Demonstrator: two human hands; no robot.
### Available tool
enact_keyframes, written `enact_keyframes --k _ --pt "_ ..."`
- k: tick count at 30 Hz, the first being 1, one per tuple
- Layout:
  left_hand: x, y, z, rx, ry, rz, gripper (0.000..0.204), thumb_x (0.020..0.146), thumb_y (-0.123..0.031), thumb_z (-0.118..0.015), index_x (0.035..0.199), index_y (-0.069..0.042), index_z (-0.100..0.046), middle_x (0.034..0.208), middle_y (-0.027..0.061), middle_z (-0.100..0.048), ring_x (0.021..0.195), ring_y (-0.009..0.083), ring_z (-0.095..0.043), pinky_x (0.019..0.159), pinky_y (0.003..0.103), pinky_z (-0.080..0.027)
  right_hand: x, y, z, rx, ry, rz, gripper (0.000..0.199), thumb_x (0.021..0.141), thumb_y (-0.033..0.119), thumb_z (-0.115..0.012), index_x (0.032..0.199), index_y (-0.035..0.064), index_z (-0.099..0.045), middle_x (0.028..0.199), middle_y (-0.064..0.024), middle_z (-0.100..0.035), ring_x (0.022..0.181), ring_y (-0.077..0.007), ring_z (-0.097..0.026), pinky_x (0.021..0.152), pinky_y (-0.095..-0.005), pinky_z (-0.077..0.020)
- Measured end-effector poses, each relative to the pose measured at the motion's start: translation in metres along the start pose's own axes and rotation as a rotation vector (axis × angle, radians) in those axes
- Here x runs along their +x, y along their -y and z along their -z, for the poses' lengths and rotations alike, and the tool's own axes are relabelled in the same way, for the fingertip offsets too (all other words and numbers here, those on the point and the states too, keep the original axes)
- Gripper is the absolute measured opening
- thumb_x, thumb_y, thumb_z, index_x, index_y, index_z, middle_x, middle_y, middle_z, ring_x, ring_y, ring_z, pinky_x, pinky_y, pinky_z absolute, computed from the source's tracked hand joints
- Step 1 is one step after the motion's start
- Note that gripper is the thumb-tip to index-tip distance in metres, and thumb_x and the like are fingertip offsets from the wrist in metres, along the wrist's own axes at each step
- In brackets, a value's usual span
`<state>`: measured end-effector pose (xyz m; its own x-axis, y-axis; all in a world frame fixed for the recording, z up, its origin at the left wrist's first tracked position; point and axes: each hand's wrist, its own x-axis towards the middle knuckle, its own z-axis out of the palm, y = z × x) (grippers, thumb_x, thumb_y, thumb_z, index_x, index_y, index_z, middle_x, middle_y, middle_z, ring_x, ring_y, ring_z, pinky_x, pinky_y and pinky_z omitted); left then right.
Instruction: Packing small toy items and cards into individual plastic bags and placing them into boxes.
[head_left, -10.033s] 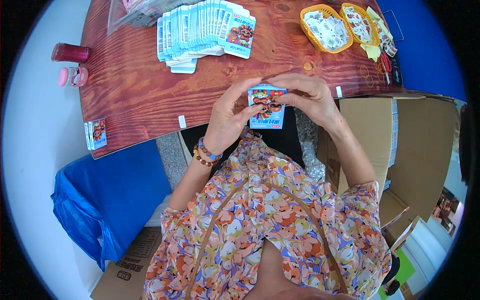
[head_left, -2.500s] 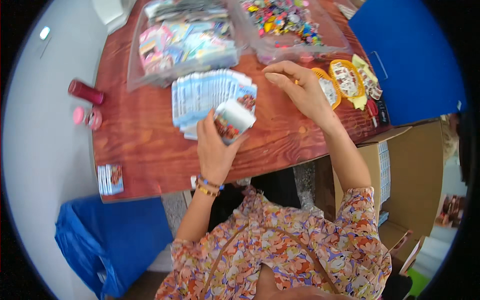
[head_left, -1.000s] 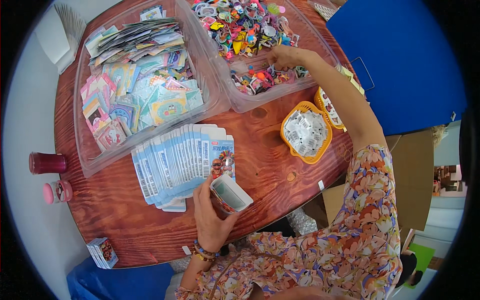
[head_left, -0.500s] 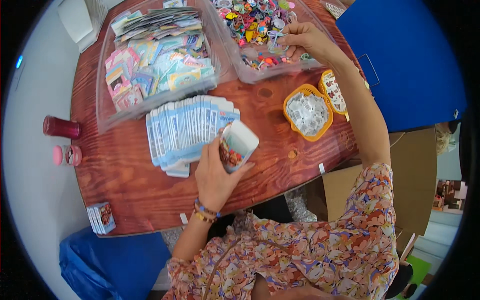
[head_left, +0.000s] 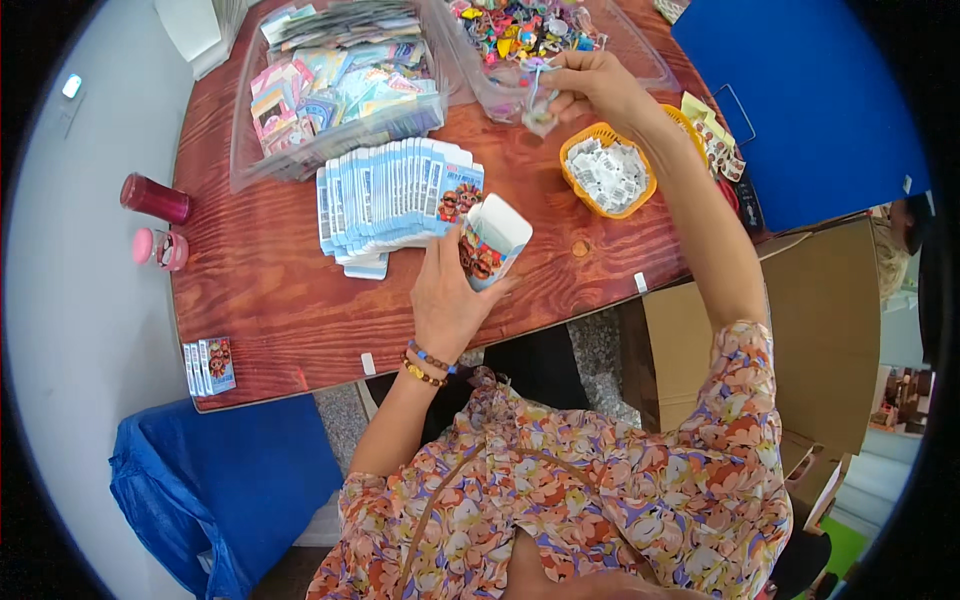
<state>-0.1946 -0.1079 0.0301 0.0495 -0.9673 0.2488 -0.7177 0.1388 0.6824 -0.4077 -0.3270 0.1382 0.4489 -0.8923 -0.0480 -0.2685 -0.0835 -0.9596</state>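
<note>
A small light-blue cardboard box (head_left: 506, 228), printed with brown figures, is held in my left hand (head_left: 445, 300); its white top stands open. My right hand (head_left: 600, 88) pinches a small trinket (head_left: 540, 120) with a pale cord, hanging past the near edge of a clear bin (head_left: 497, 103) of colourful trinkets. Its exact kind is too small to make out. Just beyond my left hand, a fanned stack of flat light-blue boxes (head_left: 380, 200) lies on the table. Beneath my right wrist sits a yellow basket (head_left: 612, 212) full of small white packets.
Another clear bin (head_left: 330, 150) holds many colourful cards and packets. A dark red cylinder (head_left: 157, 198) and a pink-lidded jar (head_left: 160, 249) stand at the left edge. Several filled-out boxes (head_left: 209, 366) sit at the near left corner. An open brown carton (head_left: 815, 330) is at right.
My right hand has drawn the trinket out of the bin toward me. The left hand still holds the box. The whole view has shifted, so the table sits higher.
</note>
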Motion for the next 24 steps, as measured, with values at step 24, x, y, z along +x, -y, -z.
enact_keyframes --k 24 --pt "0.022 0.015 0.012 0.002 -0.111 0.006 0.081 0.065 -0.035 -0.09 0.126 -0.002 -0.05 0.105 0.0146 -0.058 0.094 0.0356 -0.061 0.075 0.044 -0.053 0.031 0.012 -0.004 0.312 0.048 0.002 0.012 0.094 0.017 -0.068 0.096 0.0058 -0.067 0.084 -0.0038 -0.072 0.064 -0.0062 -0.068 0.058 -0.0194 -0.0575"
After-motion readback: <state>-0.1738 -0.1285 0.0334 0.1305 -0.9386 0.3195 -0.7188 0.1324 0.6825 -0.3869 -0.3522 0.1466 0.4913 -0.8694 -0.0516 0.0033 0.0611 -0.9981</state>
